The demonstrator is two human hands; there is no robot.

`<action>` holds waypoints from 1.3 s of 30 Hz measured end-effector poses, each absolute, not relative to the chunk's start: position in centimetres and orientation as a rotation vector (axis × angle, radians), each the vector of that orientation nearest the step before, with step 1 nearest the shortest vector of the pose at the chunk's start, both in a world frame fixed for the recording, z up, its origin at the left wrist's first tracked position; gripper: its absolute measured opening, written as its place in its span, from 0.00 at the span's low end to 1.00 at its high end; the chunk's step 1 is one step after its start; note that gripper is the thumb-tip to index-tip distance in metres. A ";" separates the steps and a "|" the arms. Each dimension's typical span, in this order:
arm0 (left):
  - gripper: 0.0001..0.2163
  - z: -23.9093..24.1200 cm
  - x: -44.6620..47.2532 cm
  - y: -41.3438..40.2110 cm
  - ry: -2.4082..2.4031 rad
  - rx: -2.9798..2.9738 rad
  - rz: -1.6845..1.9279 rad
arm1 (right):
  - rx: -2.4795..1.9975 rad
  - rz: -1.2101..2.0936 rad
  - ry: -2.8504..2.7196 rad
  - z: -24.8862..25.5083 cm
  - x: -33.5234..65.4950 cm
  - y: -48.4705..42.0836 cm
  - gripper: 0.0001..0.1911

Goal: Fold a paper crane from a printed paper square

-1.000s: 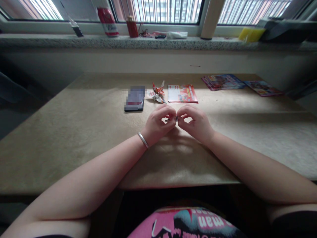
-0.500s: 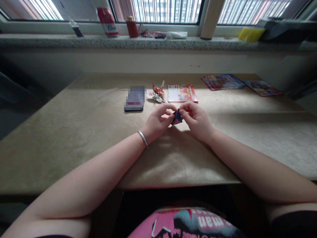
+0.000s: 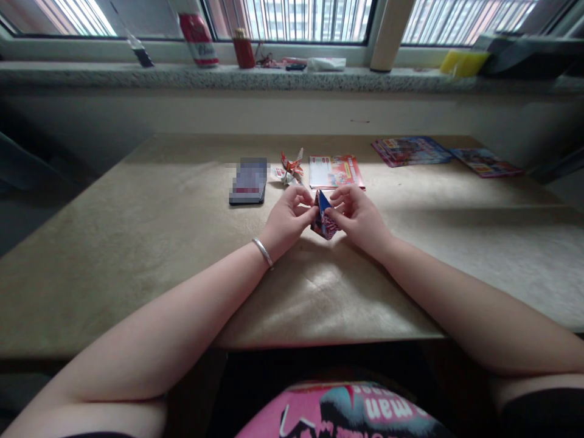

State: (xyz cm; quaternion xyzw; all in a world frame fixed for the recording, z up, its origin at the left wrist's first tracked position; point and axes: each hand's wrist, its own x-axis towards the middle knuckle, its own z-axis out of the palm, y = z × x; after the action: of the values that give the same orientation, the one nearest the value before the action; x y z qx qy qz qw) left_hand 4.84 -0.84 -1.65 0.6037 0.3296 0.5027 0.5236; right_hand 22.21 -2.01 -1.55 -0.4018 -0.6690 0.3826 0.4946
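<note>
- Centrally, in the head view, a small folded paper (image 3: 325, 227), printed in blue, red and dark tones, is held up between the two hands over the near-middle part of the table (image 3: 137, 243); whether its underside is touching the tabletop cannot be told.
- Its narrow peak is pointed away from the body, toward the window side, and is tipped slightly left; its lower corner is turned back toward the wearer; its long axis is thus run from front to back, a little aslant, with the blue face shown on the right of a crease.
- By the left hand (image 3: 291, 213), the left edge of the paper is pinched with the thumb; the fingers are curled loosely, and a silver bracelet (image 3: 263, 253) is worn at that wrist.
- By the right hand (image 3: 364, 217), the right face is pressed with the thumb; its fingers are half bent, with the index finger raised apart from the thumb.
- Beyond the hands, a phone (image 3: 249, 180), a crumpled-looking folded paper figure (image 3: 292, 169) and a stack of printed sheets (image 3: 335, 173) are set in a row; farther right, glossy printed cards (image 3: 413, 152) are laid overlapping.
</note>
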 end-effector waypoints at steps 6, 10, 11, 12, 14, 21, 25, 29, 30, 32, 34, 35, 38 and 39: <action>0.15 -1.6 4.7 -0.7 0.821 1.543 1.090 | -1.133 0.795 -1.690 -1.3 22.3 -2.0 0.12; 0.17 -1.7 4.6 -0.7 0.813 1.613 1.046 | -1.213 0.737 -1.765 -0.9 22.4 -2.1 0.13; 0.16 -1.8 4.6 -0.7 0.832 1.634 1.028 | -1.224 0.697 -1.800 -0.9 22.4 -2.1 0.13; 0.15 -1.8 4.6 -0.7 0.861 1.660 1.011 | -1.229 0.648 -1.838 -0.9 22.4 -2.0 0.14; 0.13 -1.9 4.5 -0.7 0.935 1.731 0.985 | -1.230 0.549 -1.905 -1.0 22.5 -1.8 0.14; 0.13 -2.5 4.2 -0.4 1.020 1.943 0.938 | -1.232 0.455 -2.012 -1.4 22.8 -1.2 0.15; 0.12 -2.2 4.1 -0.4 1.162 2.206 0.808 | -1.281 0.380 -2.116 -1.6 23.1 -0.9 0.15; 0.13 -1.7 4.0 -0.8 1.228 2.348 0.746 | -1.315 0.350 -2.173 -1.7 23.3 -0.8 0.15; 0.13 -1.6 4.0 -0.9 1.235 2.366 0.736 | -1.320 0.347 -2.181 -1.7 23.3 -0.8 0.15; 0.13 -1.6 4.0 -0.9 1.263 2.391 0.712 | -1.328 0.338 -2.192 -1.8 23.4 -0.8 0.15; 0.13 -1.6 4.0 -0.9 1.320 2.413 0.688 | -1.330 0.321 -2.200 -1.8 23.4 -0.8 0.15; 0.12 -1.6 4.0 -0.9 1.341 2.433 0.682 | -1.327 0.313 -2.207 -1.9 23.4 -0.8 0.15; 0.10 -1.5 4.0 -0.9 1.333 2.542 0.693 | -1.318 0.283 -2.228 -2.0 23.4 -0.8 0.16; 0.09 -1.5 4.0 -0.9 1.315 2.583 0.694 | -1.319 0.269 -2.232 -2.1 23.4 -0.8 0.15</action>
State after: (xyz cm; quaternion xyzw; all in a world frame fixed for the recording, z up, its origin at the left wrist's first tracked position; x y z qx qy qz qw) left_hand 3.98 -0.94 -1.50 0.8639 0.4396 0.2321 0.0805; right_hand 23.42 -0.81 -2.06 -0.4880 -0.8258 0.0996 0.2646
